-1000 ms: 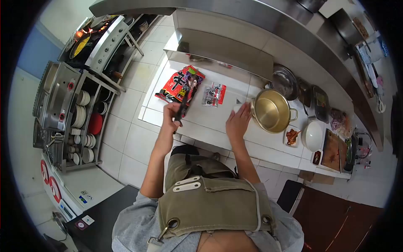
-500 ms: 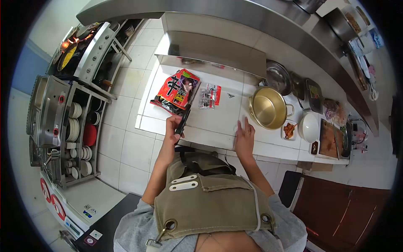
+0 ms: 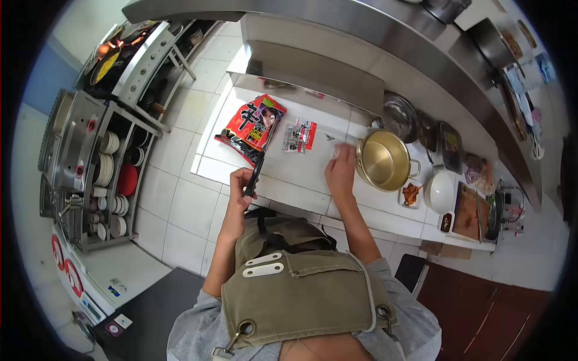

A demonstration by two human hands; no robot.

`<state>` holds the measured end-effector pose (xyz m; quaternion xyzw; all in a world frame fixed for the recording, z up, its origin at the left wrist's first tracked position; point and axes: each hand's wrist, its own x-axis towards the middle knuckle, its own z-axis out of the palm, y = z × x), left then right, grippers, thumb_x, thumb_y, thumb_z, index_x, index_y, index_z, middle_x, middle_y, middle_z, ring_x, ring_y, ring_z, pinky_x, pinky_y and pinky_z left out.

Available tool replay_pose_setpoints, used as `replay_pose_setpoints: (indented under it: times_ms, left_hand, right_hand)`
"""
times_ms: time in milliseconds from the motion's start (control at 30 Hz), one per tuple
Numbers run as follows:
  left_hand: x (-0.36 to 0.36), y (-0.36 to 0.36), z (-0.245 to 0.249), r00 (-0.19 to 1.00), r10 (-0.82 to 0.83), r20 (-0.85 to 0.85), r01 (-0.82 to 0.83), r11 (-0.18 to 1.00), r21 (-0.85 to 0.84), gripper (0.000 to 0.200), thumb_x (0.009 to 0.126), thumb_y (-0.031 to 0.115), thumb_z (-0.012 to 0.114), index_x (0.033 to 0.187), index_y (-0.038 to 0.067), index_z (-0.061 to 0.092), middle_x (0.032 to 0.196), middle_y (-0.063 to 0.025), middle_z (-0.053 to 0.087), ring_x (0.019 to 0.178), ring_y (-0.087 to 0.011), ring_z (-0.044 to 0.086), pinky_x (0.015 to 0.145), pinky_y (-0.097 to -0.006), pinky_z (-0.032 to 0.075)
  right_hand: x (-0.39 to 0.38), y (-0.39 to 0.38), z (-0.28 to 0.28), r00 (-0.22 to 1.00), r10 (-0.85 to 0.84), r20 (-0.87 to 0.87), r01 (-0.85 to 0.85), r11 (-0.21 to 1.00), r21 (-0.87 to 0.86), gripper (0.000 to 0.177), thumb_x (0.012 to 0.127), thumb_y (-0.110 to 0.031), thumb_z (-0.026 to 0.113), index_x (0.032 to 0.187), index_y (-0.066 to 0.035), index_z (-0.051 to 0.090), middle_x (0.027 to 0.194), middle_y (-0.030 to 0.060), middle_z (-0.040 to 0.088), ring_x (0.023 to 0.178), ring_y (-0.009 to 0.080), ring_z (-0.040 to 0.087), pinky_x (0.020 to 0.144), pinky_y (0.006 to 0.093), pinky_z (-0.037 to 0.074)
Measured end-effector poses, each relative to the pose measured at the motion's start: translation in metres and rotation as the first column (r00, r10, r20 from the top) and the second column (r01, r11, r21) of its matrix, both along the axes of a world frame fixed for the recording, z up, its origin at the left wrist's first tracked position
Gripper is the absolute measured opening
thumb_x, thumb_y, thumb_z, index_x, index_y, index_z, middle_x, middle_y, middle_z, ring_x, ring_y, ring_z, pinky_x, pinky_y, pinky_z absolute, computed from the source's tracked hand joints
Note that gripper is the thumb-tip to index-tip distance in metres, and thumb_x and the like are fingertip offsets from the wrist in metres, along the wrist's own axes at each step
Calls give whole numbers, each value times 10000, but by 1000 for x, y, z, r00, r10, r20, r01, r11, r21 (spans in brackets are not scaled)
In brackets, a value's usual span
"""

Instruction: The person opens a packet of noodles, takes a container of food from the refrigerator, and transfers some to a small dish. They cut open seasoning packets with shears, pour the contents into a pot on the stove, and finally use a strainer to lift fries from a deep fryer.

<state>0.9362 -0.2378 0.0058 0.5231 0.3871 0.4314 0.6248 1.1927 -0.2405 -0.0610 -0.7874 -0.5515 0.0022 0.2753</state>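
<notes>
My left hand (image 3: 242,185) is closed around a long black tool (image 3: 255,174) at the counter's front edge; its tip lies by the lower corner of a red and black noodle packet (image 3: 251,128). Right of the packet lie small red and silver sachets (image 3: 299,136). A small dark triangular scrap (image 3: 329,137) sits farther right. My right hand (image 3: 341,171) is over the counter beside the gold pot (image 3: 385,160), fingers drawn together; something pale shows at the fingertips, too small to make out.
Right of the pot are a small dish of red food (image 3: 411,194), a white bowl (image 3: 439,192), a sauce dish (image 3: 446,222) and a cutting board (image 3: 469,213) with a knife. A steel bowl (image 3: 400,115) stands behind. At left are a stove (image 3: 139,66) and plate racks (image 3: 104,171).
My right hand has moved forward and slightly left over the counter, and its spread fingers have drawn together. My left hand, still holding the black tool, has shifted slightly left.
</notes>
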Motion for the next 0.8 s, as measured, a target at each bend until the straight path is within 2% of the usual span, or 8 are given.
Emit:
replay_pose_setpoints:
  times_ms: [67,100,167,267,367,633,700,800]
  left_hand:
    - [0,-7,-1,999,34,-30,-33,999,8,701,661,515,478,1146,26,347,1028,-83,400,925,-147,420,738,-269,363]
    - [-1,-11,-1,998,45,-34,-45,999,4,701,661,515,478,1146,26,347,1028,-83,400,925,-147,420,738,-269,363]
    - [-3,-17,0,999,34,0,-34,999,27,627,649,352,447,1174,27,339,1008,-85,378,921,-159,383,765,-266,356]
    - [-9,-27,1,996,87,-21,-85,995,55,636,637,357,441,1167,21,340,1012,-90,378,925,-162,381,765,-267,355]
    - [-17,-35,-4,987,160,-10,-160,986,36,703,666,529,480,1145,33,346,1016,-79,398,911,-149,415,744,-266,360]
    - [-37,-50,-3,959,281,-32,-280,960,32,658,649,430,441,1167,37,341,1003,-79,377,905,-161,377,727,-271,352]
    - [-41,-52,-2,947,317,-44,-316,948,17,650,642,407,437,1166,35,341,1018,-85,374,902,-162,378,733,-274,357]
    - [-52,-54,-11,952,305,-23,-305,952,-6,648,624,364,437,1174,35,338,1044,-90,373,946,-165,381,764,-281,362]
  right_hand:
    - [-3,25,19,989,147,-9,-142,964,226,365,736,51,470,1099,78,496,1071,255,497,1037,376,480,886,396,423]
    - [1,38,12,987,158,-13,-152,963,222,365,736,51,470,1099,78,496,1071,255,497,1037,376,480,886,396,423]
    - [11,66,-13,993,117,16,-113,983,-142,331,717,40,499,1046,66,527,1037,271,516,963,390,529,819,416,453]
    - [29,92,-37,998,62,11,-58,973,-224,228,711,29,509,927,56,577,914,276,562,861,403,574,754,439,475]
    - [40,96,-42,990,135,-41,-141,966,-218,123,719,24,505,801,49,594,796,261,587,761,418,589,708,458,486]
    - [21,120,-36,994,27,101,-6,979,-202,112,711,-50,562,804,1,596,785,228,594,756,397,591,673,448,492]
    - [21,119,-39,989,36,146,-35,999,-13,109,706,-55,573,805,-14,587,793,205,585,764,378,577,675,449,483]
    - [34,124,-53,983,183,19,-184,971,150,106,694,-13,556,800,-19,559,779,187,560,815,356,535,739,434,434]
